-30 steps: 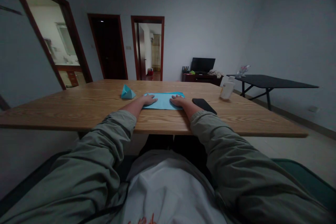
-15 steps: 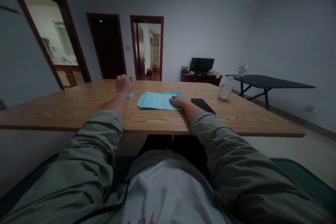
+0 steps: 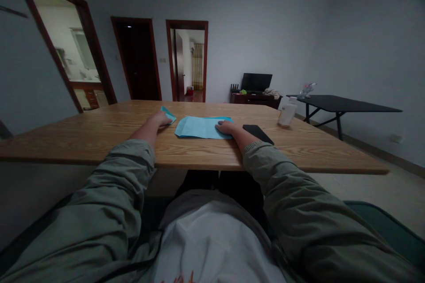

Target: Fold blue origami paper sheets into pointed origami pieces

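Note:
A wide sheet of light blue paper (image 3: 197, 127) with fold creases lies on the wooden table, a darker blue edge showing along its far right side. On its right end rests my right hand (image 3: 226, 127), palm down with fingers stretched out. My left hand (image 3: 158, 119) is low over the table, left of the sheet, its fingers closed round a small folded piece of blue paper (image 3: 169, 116). That small piece sticks out past the fingers, tilted up from the tabletop. My left fingertips are partly hidden.
A flat black item (image 3: 258, 133) lies right of my right hand. Beyond it stands a white bottle (image 3: 287, 112). The wooden table (image 3: 199, 157) has its near edge before my lap. A black folding table (image 3: 345, 103) and a dark cabinet with a screen (image 3: 256, 82) stand farther back.
My left hand has come down from a raised fist, and the small blue paper is now tilted up in its fingers. My right hand stays on the sheet.

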`<action>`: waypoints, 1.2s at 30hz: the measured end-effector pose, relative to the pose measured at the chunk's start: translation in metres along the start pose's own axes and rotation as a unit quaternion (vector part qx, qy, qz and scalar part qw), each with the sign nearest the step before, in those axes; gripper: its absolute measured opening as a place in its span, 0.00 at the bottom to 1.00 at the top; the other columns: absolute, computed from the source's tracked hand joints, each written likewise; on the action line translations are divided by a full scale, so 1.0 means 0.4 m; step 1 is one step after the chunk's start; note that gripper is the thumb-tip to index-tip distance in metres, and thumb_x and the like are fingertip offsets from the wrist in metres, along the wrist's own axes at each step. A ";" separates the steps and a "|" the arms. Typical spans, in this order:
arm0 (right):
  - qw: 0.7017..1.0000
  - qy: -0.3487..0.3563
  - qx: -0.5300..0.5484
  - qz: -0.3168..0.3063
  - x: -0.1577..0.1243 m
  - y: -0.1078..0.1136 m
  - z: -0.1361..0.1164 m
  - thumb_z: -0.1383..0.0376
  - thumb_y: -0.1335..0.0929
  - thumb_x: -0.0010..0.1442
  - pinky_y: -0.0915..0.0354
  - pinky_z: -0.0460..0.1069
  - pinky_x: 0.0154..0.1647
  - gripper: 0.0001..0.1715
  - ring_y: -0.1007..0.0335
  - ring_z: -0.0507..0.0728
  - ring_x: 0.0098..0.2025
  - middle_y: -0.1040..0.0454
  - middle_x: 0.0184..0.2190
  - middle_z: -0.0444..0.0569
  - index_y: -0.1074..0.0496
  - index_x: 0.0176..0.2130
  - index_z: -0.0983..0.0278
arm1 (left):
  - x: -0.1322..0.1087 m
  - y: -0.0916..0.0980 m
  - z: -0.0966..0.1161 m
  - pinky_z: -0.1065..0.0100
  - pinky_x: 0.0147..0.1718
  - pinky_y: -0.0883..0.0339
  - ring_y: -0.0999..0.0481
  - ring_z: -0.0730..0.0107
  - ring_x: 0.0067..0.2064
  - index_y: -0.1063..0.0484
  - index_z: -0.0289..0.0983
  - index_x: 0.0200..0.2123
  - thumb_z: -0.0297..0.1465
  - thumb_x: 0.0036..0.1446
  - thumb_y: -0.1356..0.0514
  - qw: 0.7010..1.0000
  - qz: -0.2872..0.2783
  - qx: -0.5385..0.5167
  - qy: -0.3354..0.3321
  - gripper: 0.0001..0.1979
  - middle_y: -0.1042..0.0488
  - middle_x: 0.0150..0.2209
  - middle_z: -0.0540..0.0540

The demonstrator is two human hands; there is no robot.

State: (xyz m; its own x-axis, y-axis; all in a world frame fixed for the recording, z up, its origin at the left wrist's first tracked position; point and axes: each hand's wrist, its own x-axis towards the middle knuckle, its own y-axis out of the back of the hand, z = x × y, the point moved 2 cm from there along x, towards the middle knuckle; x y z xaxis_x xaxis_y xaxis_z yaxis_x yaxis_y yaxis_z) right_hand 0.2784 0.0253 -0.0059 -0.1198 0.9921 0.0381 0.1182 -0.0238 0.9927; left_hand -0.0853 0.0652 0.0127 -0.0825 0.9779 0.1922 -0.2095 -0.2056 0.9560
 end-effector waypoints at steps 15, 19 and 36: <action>0.925 0.121 0.216 0.287 -0.059 0.101 -0.113 0.55 0.38 0.64 0.43 0.54 0.62 0.39 0.43 0.61 0.64 0.43 0.64 0.58 0.51 0.68 0.65 | -0.131 0.129 0.283 0.71 0.30 0.29 0.29 0.73 0.31 0.35 0.38 0.36 0.37 0.49 0.43 0.786 0.141 -0.589 -0.126 0.12 0.31 0.32 0.49; 0.895 0.154 0.281 0.309 -0.067 0.111 -0.116 0.57 0.37 0.62 0.38 0.54 0.58 0.44 0.43 0.61 0.64 0.46 0.66 0.59 0.59 0.70 0.64 | -0.181 0.120 0.392 0.72 0.27 0.31 0.30 0.73 0.30 0.35 0.39 0.37 0.35 0.48 0.42 0.767 0.069 -0.617 -0.163 0.12 0.32 0.31 0.49; 0.895 0.228 0.289 0.251 -0.100 0.101 -0.125 0.64 0.34 0.60 0.32 0.48 0.44 0.17 0.26 0.54 0.40 0.23 0.44 0.49 0.29 0.49 0.64 | -0.187 0.046 0.413 0.64 0.40 0.30 0.29 0.68 0.39 0.36 0.38 0.53 0.35 0.52 0.40 0.828 0.121 -0.487 -0.251 0.24 0.29 0.43 0.45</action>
State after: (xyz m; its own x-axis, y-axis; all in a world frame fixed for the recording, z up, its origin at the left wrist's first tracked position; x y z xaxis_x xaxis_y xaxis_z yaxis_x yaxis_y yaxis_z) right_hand 0.2388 -0.0215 0.0385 -0.2830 0.7173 0.6368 0.7441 -0.2547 0.6176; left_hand 0.0781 -0.0054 0.0525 0.1272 0.7459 0.6538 -0.9525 -0.0921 0.2903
